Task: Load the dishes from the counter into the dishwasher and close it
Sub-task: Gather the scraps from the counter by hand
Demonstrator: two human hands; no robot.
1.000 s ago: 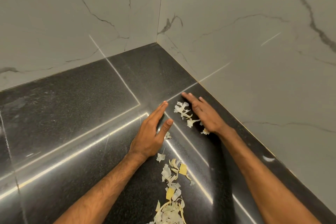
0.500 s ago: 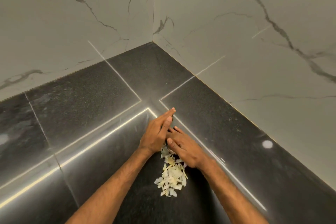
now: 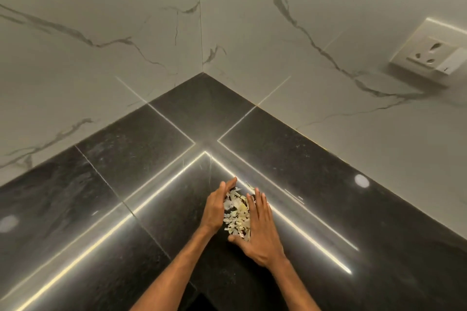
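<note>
Head cam, looking down into the corner where two runs of black polished surface (image 3: 141, 154) meet. Not much around: a white wall socket (image 3: 429, 55) up on the right-hand wall, well away from my hands, and nothing between me and the pile. Both walls are pale marble-look slabs (image 3: 101, 33) with dark veins, and the stone is glossy enough to throw back long bright strips of light plus a couple of round glare spots. No dishes or dishwasher in view, just a heap of pale yellowish peel scraps (image 3: 237, 212) lying on the surface near the inner corner of the reflected light lines. The heap is longer than wide, running away from me toward the corner. My left hand (image 3: 216, 209) is cupped on edge against its left side, my right hand (image 3: 260, 230) flat against its right side, fingers (image 3: 256, 199) of both straight and spread loosely, pressed to the scraps rather than gripping anything.
</note>
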